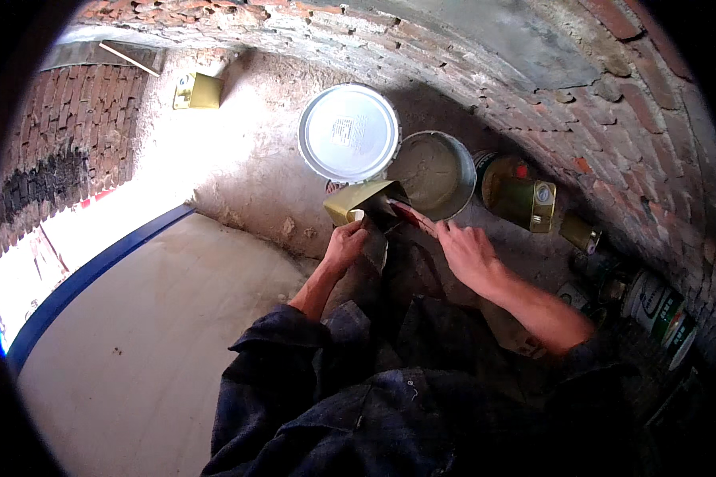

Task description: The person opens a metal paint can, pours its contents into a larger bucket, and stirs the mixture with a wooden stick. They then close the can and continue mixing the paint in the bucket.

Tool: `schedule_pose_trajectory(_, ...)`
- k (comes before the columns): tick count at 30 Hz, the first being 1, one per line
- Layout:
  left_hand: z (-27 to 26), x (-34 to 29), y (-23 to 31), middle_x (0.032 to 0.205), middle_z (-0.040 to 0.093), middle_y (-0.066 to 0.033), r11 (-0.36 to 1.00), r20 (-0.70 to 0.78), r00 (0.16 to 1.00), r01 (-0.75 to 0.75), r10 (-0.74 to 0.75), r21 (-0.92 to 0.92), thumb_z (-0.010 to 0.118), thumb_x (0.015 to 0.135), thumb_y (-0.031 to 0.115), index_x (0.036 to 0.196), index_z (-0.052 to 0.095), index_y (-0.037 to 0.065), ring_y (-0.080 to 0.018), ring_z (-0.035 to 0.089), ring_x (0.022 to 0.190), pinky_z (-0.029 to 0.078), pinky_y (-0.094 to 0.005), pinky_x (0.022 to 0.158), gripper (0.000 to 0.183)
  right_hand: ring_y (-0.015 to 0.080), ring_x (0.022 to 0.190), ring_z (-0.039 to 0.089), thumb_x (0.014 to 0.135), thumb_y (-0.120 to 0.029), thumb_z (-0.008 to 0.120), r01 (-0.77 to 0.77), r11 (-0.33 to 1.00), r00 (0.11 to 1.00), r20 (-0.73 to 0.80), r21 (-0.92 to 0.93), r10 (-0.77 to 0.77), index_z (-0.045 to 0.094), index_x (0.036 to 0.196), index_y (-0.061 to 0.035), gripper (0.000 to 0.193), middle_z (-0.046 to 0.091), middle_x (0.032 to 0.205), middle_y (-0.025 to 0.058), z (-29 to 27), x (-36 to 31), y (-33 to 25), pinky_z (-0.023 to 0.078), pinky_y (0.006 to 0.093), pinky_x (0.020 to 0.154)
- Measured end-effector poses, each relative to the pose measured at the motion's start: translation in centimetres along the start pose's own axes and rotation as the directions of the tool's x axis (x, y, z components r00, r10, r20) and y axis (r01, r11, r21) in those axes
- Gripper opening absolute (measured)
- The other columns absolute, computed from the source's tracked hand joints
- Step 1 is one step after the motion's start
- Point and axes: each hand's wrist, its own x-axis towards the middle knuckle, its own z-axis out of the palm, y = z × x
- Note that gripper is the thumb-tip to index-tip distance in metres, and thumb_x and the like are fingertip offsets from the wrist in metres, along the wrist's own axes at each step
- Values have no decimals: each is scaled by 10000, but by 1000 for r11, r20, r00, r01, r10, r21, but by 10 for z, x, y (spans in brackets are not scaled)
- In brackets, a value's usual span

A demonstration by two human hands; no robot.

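A gold metal can (358,197) is tilted in front of me, its near end in shadow. My left hand (344,245) is closed at the can's near left corner, where a small pale part shows by the fingers. My right hand (468,253) grips a long, narrow tool with a reddish-brown handle (412,216). This tool points left toward the shadowed end of the can; its tip is hidden and its exact kind cannot be told. Just beyond stands an open round bucket (431,173) with greyish contents.
A white-lidded bucket (348,131) stands beyond the can. Along the brick wall (597,131) at right are another gold can (519,203), a smaller tin (581,232) and paint buckets (652,306). A pale board with a blue edge (107,258) lies left; a distant gold can (199,91) sits farther off.
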Motion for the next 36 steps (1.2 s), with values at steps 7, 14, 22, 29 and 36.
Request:
schedule_pose_trajectory(7, 4, -2, 1, 897, 648, -23, 999, -38, 998, -47, 47, 14, 545, 855, 121, 1086, 667, -14, -110, 552, 824, 448, -266, 764, 294, 276, 731, 682, 817, -77, 598, -31, 1000, 996, -83, -5, 30, 579, 1064, -20, 255, 594, 965, 155, 9, 13, -5, 562, 348, 595)
schedule_pose_trajectory(14, -1, -5, -10, 889, 643, -14, 998, -59, 997, -50, 49, -31, 558, 854, 135, 1081, 677, 3, -116, 553, 810, 445, -269, 741, 288, 290, 821, 627, 802, -101, 596, -14, 999, 983, -184, -52, 4, 630, 1057, -21, 270, 566, 997, 160, 27, 7, -13, 524, 388, 719)
schedule_pose_trajectory(22, 4, -12, -1, 941, 657, -12, 999, -77, 997, -3, -1, -42, 570, 854, 132, 1111, 666, -9, -126, 570, 836, 450, -274, 745, 308, 279, 903, 587, 816, -102, 565, 29, 998, 974, -222, -52, -40, 634, 1079, -24, 283, 579, 978, 139, 27, -5, -9, 474, 385, 796)
schedule_pose_trajectory(29, 4, -7, -18, 814, 602, -1, 993, -126, 989, -88, 78, -73, 563, 839, 150, 1020, 671, -19, -101, 516, 749, 415, -266, 671, 271, 281, 917, 586, 813, -99, 565, 62, 996, 964, -256, -61, -75, 637, 1073, -13, 284, 586, 960, 135, 17, -12, -15, 470, 394, 828)
schedule_pose_trajectory(36, 8, -14, -10, 738, 573, 8, 988, -127, 985, -127, 115, -91, 557, 833, 157, 942, 672, -27, -87, 487, 693, 398, -267, 623, 243, 281, 923, 580, 811, -100, 569, 69, 994, 956, -279, -90, -92, 642, 1071, -11, 285, 579, 961, 133, 13, -24, -13, 469, 386, 831)
